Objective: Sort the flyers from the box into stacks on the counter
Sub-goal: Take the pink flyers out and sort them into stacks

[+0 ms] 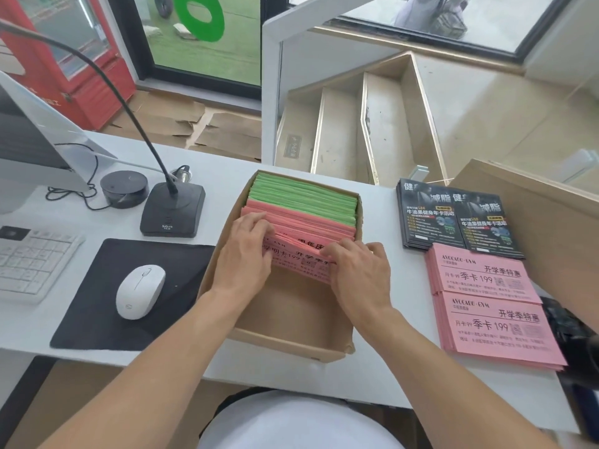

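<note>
Two hands are being held inside one cardboard box (285,322) on the white counter (194,358). Pink flyers (301,254) are being pinched by the left hand (246,254) and the right hand (359,270), fingers curled over the top edges of the front sheets. Just beyond the fingers, green flyers (301,199) are being kept upright at the box's far end. To the right of the right hand, two pink stacks (496,306) and two dark stacks (453,218) are being kept on the counter. Left of the left hand, one mouse (140,291) is being rested on one black pad (97,319).
</note>
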Available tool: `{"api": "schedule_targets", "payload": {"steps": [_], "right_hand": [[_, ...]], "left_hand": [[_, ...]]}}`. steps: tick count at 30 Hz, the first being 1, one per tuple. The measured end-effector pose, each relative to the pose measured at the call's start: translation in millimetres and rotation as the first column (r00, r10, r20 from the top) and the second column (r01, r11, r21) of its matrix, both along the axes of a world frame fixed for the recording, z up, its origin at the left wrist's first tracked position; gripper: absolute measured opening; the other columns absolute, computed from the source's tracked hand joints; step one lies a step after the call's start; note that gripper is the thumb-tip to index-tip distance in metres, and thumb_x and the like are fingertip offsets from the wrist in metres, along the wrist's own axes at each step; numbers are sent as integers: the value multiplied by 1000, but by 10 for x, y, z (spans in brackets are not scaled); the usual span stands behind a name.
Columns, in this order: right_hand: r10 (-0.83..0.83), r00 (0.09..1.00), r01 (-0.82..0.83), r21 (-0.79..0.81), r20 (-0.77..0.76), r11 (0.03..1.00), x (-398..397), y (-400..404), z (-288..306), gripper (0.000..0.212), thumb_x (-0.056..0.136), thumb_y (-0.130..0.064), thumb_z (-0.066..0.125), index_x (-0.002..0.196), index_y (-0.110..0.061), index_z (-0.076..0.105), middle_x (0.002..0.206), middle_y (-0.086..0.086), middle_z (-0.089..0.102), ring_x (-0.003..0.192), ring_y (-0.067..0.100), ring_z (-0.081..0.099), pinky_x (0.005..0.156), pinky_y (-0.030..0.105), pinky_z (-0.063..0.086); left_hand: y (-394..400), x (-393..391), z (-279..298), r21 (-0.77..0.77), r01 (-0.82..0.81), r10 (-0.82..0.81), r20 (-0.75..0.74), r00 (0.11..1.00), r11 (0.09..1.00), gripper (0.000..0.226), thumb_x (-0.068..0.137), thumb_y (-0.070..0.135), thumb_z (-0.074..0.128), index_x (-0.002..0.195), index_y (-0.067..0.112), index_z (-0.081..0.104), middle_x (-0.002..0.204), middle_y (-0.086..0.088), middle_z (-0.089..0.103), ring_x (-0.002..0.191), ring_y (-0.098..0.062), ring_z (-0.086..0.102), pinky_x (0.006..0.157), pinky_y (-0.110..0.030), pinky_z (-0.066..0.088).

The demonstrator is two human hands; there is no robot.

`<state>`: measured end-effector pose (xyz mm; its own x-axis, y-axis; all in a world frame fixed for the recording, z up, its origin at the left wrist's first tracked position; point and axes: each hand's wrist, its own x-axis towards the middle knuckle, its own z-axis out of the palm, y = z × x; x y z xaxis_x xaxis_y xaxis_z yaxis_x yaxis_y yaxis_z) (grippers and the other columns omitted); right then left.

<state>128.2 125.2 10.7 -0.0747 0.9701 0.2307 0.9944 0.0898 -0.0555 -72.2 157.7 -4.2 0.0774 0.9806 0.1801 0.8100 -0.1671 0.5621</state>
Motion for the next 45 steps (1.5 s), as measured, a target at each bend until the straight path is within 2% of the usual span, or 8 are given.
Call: {"api": "schedule_targets", "payload": {"steps": [15, 20, 23, 27, 31, 34, 40, 45], "right_hand": [[115, 993, -118, 102, 35, 988, 21, -1, -49, 30, 80, -10, 75, 102, -30, 77, 103, -12, 75, 94, 19, 65, 88, 33, 32], [145, 989, -145, 27, 10, 989, -4, -5, -28, 48, 80, -7, 71, 122, -28, 68, 88, -8, 76, 84, 22, 66, 84, 33, 38], [169, 984, -175, -110, -63, 978, -24, 5, 23, 41, 88, -9, 60, 123, -29, 68, 94, -7, 77, 83, 23, 69, 82, 32, 43], [161, 939, -143, 81, -305, 986, 41, -58, 213, 33, 85, -6, 66, 108, -29, 75, 99, -11, 76, 75, 23, 70, 69, 31, 51], [147, 764, -76, 138, -628, 987, 318, -207, 596, 35, 89, 0, 60, 106, -28, 74, 103, -15, 72, 91, 9, 69, 74, 32, 56], [13, 546, -80, -36, -838, 996, 640, -350, 913, 27, 92, 5, 63, 101, -19, 71, 93, -21, 74, 93, -4, 68, 71, 14, 51], [-118, 670, 21, -139, -733, 990, 1521, -955, 896, 33, 90, 0, 70, 97, -32, 71, 93, -26, 71, 96, -2, 64, 75, 9, 47], [-333, 643, 153, -310, -690, 938, 2272, -1700, 592, 31, 92, -8, 70, 97, -38, 71, 101, -38, 66, 106, -15, 55, 85, 14, 48]], "left_hand": [[10, 13, -27, 8, -10, 10, 10, 1000, 1000, 27, 82, 9, 78, 102, 17, 62, 138, 0, 58, 142, -20, 40, 116, -35, 35], [13, 17, -42, 31, -25, 25, -3, 1000, 999, 25, 82, 7, 77, 98, 17, 62, 139, 0, 59, 142, -19, 41, 116, -34, 35], [-7, 20, -39, 40, -37, 38, -16, 999, 998, 27, 80, 11, 79, 98, 20, 61, 138, 3, 59, 140, -18, 42, 111, -37, 42], [-41, -44, 95, 160, -77, 89, -72, 993, 984, 44, 74, 24, 87, 112, 18, 66, 119, -1, 67, 121, -16, 48, 101, -39, 40], [-231, -77, 544, 288, -48, -1, 169, 986, 956, 30, 69, 30, 91, 90, 21, 72, 91, 14, 70, 96, 8, 49, 93, -33, 36], [-399, 19, 876, 20, 115, -101, 650, 753, 993, 21, 70, 20, 89, 83, 17, 73, 86, 8, 76, 90, 1, 68, 83, -22, 55], [-930, 904, 821, -183, 490, -235, 703, 671, 853, 25, 89, 4, 75, 85, 12, 52, 98, 6, 76, 91, -20, 70, 78, -36, 56], [-1418, 1700, 417, -309, 633, -267, 713, 648, 710, 25, 97, 8, 66, 86, 16, 45, 107, 14, 75, 101, -11, 67, 82, -17, 49]]}}
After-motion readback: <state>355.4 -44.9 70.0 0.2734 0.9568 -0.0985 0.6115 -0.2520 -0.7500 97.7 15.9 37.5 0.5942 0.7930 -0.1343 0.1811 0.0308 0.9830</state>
